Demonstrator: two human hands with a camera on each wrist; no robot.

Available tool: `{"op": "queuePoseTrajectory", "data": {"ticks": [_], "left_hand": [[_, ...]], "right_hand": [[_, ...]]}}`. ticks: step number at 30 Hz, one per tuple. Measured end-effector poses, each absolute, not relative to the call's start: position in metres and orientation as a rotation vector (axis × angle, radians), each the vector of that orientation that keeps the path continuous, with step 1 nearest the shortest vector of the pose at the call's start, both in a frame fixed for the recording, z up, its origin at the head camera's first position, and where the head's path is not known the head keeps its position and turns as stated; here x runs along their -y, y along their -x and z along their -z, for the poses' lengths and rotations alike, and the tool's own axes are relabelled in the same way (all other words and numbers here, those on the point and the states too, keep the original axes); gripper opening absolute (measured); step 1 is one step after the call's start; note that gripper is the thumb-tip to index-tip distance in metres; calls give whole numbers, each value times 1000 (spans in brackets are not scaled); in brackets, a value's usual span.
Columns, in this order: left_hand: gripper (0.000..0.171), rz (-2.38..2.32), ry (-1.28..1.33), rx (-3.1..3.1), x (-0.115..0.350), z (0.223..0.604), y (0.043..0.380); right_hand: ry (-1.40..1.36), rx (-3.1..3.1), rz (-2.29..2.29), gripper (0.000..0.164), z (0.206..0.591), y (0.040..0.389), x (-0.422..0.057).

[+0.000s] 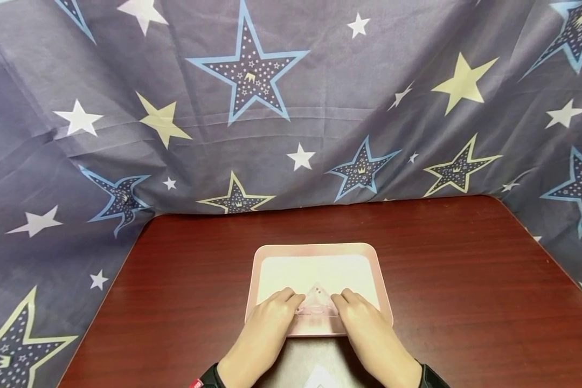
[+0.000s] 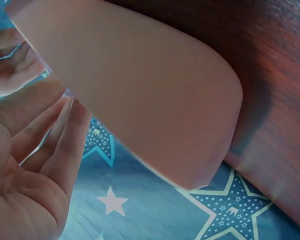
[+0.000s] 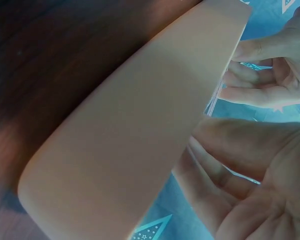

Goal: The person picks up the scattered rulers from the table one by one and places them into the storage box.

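Observation:
A clear, pinkish triangle, which looks like a set square point(image 1: 317, 302), is over the near part of a pink tray point(image 1: 385, 302) with a white or cream inside. Its tip points away from me. My left hand point(image 1: 270, 320) pinches the triangle near its left corner, while my right hand point(image 1: 361, 318) pinches it near the right one. Both wrist views show the tray's plain outer wall point(image 2: 145, 90) close up, with thumb and fingers meeting at its top edge. There the wall hides most of the triangle.
The tray stands on a reddish-brown wooden table point(image 1: 189, 291). A dark cloth with stars point(image 1: 320, 118) hangs behind and along both sides. At the bottom edge of the head view, a small whitish piece point(image 1: 321, 377) shows between the forearms, partly cut off.

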State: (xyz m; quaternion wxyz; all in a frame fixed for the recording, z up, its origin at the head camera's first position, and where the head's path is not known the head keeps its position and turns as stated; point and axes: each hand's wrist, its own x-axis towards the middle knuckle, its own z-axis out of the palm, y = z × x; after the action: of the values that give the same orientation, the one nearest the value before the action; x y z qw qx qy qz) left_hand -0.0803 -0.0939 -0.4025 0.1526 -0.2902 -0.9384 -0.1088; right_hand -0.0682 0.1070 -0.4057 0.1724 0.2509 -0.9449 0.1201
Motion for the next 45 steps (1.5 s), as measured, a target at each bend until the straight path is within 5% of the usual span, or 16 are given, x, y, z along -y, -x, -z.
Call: {"op": "queuePoseTrajectory", "data": {"ticks": [20,45], "left_hand": [[4,387,823,2742,93,422,93],[4,406,851,2796,90,428,98]], "right_hand": [[-710,2798,-461,19,419,80,-107],[-693,2839,-621,27,426,90,-110]]}}
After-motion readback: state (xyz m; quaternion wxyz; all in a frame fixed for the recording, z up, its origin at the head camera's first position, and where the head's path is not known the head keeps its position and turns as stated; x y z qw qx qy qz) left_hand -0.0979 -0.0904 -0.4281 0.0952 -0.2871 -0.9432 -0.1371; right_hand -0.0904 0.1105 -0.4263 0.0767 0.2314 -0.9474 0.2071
